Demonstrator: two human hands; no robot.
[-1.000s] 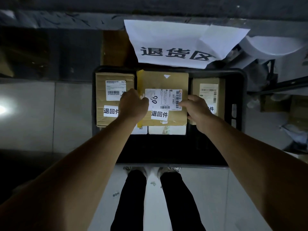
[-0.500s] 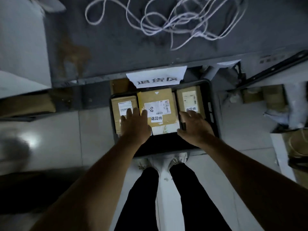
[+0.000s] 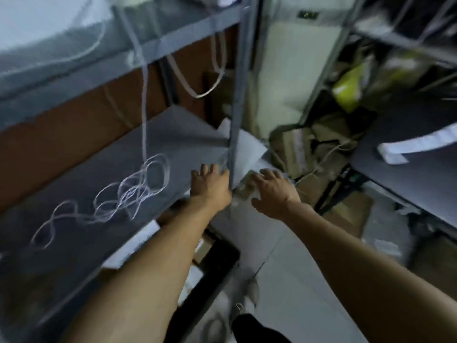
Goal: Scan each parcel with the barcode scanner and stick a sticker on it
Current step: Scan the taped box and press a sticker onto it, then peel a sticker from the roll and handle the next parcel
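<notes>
parcel set down, hands came away empty

the parcels (image 3: 202, 246) lay in the black crate (image 3: 222, 263) low under the shelf (image 3: 74, 194), no longer held. left hand (image 3: 210, 185) and right hand (image 3: 272, 191) had lifted off, fingers spread and holding nothing, as the view swung up toward the racks; likely on to the next parcel.

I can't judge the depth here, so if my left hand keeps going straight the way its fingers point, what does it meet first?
Probably the grey shelf upright: the left hand already sits beside it, fingers pointing up along it. Blur hides contact.
</notes>
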